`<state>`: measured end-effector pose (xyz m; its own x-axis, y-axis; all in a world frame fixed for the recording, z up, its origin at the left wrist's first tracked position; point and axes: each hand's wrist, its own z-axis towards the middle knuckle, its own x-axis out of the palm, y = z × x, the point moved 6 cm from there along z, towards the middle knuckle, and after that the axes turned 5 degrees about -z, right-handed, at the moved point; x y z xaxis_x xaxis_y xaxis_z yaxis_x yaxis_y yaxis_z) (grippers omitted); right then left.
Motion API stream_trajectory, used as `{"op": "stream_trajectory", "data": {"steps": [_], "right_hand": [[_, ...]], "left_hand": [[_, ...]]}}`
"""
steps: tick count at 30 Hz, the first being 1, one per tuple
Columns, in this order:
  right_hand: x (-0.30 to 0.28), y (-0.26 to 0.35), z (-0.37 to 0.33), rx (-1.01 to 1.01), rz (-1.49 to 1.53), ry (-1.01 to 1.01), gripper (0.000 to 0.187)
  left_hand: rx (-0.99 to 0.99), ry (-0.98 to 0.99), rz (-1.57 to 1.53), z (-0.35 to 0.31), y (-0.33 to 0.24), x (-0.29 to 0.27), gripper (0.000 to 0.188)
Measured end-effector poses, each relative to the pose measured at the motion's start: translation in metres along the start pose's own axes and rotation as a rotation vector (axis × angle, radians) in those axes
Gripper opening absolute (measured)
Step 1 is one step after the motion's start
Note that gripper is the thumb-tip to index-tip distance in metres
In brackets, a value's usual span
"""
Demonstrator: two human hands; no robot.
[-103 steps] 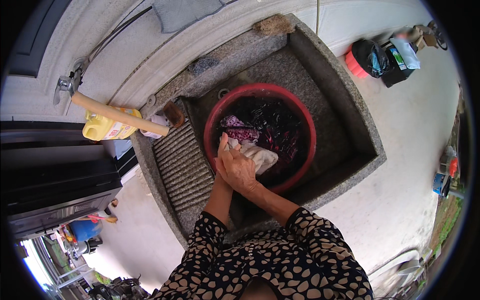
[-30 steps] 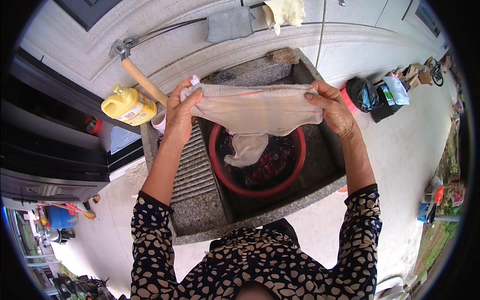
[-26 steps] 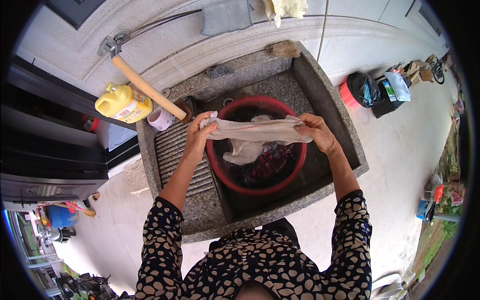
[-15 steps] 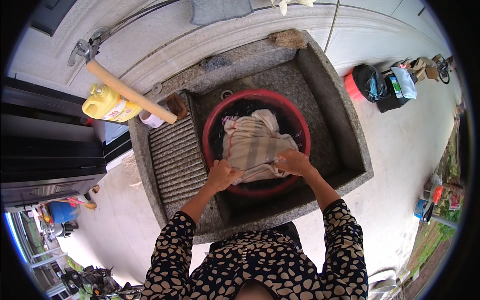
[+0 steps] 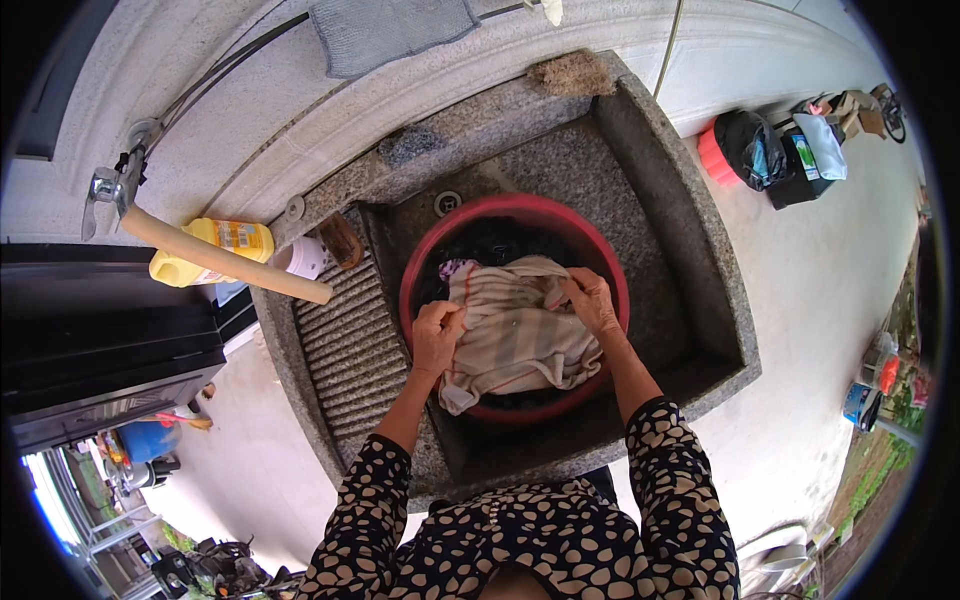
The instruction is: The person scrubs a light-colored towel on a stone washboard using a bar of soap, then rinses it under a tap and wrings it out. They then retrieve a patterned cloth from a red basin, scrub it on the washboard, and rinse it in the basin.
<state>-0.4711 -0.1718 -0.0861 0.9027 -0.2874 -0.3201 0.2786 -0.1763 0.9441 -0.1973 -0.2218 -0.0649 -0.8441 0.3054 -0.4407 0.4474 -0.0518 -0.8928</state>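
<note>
A pale striped cloth garment (image 5: 525, 335) with grey bands and thin orange lines is spread over a red basin (image 5: 618, 255), which holds dark water or dark laundry. My left hand (image 5: 436, 335) pinches the garment's left edge above the basin's left rim. On the opposite side, my right hand (image 5: 592, 300) grips its upper right edge. One lower corner of the fabric hangs near the basin's front left rim. Behind the garment, a small patch of purple patterned cloth (image 5: 457, 268) shows.
The basin stands in a stone sink (image 5: 715, 250) with a ribbed washboard (image 5: 350, 345) at left. A tap with a tan hose (image 5: 225, 258) reaches over the washboard. Beside it are a yellow jug (image 5: 235, 237), a white cup (image 5: 305, 258) and a brown brush (image 5: 341, 242).
Both hands have moved farther up along the garment's sides, away from its near edge. The fabric has shifted nearer to me, its lower left corner now reaching the basin's front. The view has tilted slightly.
</note>
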Motion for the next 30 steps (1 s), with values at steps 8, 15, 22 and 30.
{"op": "stream_trajectory", "data": {"steps": [8,15,22,30], "right_hand": [[0.079,0.108,-0.061,0.048,0.253,0.169,0.013],[0.119,0.183,-0.110,-0.469,-0.324,0.068,0.021],[0.100,0.128,-0.021,-0.165,-0.436,-0.192,0.027],[0.110,0.144,-0.073,-0.454,-0.414,-0.168,0.027]], "left_hand": [[-0.679,-0.009,-1.585,-0.024,-0.016,0.073,0.041],[-0.362,0.301,-1.746,-0.050,-0.004,0.053,0.044],[-0.664,0.030,-1.425,-0.057,-0.018,0.072,0.041],[-0.746,-0.080,-1.251,-0.064,-0.044,0.053,0.043]]}}
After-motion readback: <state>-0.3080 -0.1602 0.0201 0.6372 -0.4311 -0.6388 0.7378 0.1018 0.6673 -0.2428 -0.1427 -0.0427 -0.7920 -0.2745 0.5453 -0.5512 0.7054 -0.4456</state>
